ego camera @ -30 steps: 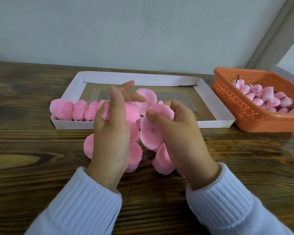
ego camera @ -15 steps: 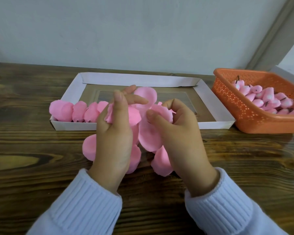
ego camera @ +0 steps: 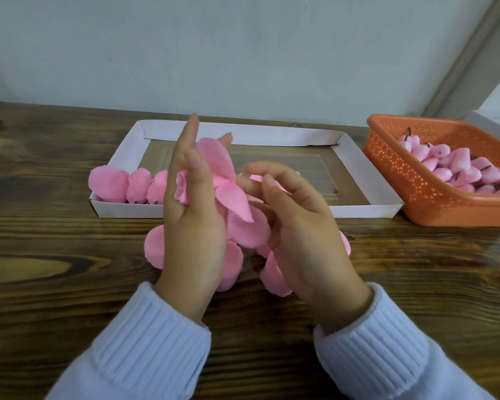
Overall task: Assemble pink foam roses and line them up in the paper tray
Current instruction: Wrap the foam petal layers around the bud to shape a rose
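My left hand holds a half-built pink foam rose in front of the white paper tray, its fingers stretched upward around the spread petals. My right hand is just to the right, fingers loosely curled, fingertips touching a petal at the flower's right side. Finished pink roses stand in a row at the tray's left front corner. Loose pink petals lie on the table under both hands.
An orange plastic basket with several pink foam buds on dark stems stands at the right, touching the tray's corner. The dark wooden table runs back to a pale wall. A white object shows behind the basket.
My left hand's fingers have straightened upward and the rose's petals have fanned out. My right hand has loosened its pinch on a petal and its fingers have spread.
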`<action>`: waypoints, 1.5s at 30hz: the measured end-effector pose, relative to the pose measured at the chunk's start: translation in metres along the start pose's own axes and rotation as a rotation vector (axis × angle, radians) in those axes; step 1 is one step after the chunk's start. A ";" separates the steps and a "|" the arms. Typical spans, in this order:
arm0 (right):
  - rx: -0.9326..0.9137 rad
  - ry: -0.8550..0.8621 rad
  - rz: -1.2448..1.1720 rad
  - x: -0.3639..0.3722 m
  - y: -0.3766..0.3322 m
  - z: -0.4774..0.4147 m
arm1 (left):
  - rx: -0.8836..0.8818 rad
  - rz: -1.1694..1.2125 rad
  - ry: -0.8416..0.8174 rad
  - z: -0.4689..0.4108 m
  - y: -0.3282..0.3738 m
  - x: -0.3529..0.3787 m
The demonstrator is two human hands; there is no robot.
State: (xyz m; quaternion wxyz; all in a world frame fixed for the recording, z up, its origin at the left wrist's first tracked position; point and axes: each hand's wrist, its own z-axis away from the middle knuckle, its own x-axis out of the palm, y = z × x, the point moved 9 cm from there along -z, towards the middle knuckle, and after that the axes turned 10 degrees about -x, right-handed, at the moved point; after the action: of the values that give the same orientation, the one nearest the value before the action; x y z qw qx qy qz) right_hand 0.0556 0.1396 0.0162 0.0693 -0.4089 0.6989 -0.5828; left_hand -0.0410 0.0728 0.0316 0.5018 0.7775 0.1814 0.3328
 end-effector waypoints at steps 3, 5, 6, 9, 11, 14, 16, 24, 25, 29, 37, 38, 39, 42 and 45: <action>-0.041 -0.017 0.056 -0.001 0.000 -0.002 | -0.040 0.039 -0.009 0.000 -0.005 0.004; -0.067 -0.051 0.049 0.002 0.000 -0.003 | -0.042 0.074 -0.038 0.000 -0.006 0.009; -0.077 -0.069 0.042 0.004 0.000 -0.003 | -0.040 0.076 -0.050 0.001 -0.006 0.011; -0.083 -0.091 0.013 0.004 0.002 -0.003 | -0.062 0.088 -0.063 0.002 -0.008 0.013; -0.068 -0.097 -0.006 0.004 0.005 -0.004 | -0.080 0.097 -0.058 0.001 -0.010 0.013; -0.062 -0.132 -0.024 0.006 0.006 -0.004 | -0.090 0.067 -0.050 0.003 -0.010 0.015; -0.057 -0.159 -0.019 0.007 0.006 -0.003 | -0.094 0.014 -0.036 0.005 -0.010 0.014; 0.068 -0.226 -0.108 0.013 0.012 -0.001 | -0.101 -0.288 0.018 0.006 -0.005 0.008; 0.088 -0.236 -0.120 0.013 0.012 0.000 | -0.085 -0.320 0.011 0.006 -0.003 0.008; 0.129 -0.236 -0.163 0.012 0.010 0.000 | -0.073 -0.375 -0.075 0.006 0.001 0.014; 0.294 -0.255 -0.163 0.003 0.008 0.001 | -0.277 -0.321 -0.529 0.011 -0.011 0.035; 0.316 -0.268 -0.163 0.003 0.009 0.003 | -0.289 -0.330 -0.564 0.014 -0.013 0.038; 0.336 -0.283 -0.163 0.004 0.011 0.005 | -0.296 -0.335 -0.592 0.016 -0.014 0.041; 0.382 -0.298 -0.183 0.007 0.017 0.008 | -0.277 -0.320 -0.640 0.021 -0.015 0.047; 0.400 -0.266 -0.219 0.005 0.019 0.008 | -0.291 -0.278 -0.584 0.019 -0.018 0.043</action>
State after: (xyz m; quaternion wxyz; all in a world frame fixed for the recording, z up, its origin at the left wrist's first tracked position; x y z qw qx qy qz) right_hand 0.0475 0.1296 -0.0014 0.1765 -0.5331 0.5063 -0.6545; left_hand 0.0038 0.0951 0.0247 0.6785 0.7282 0.0849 0.0471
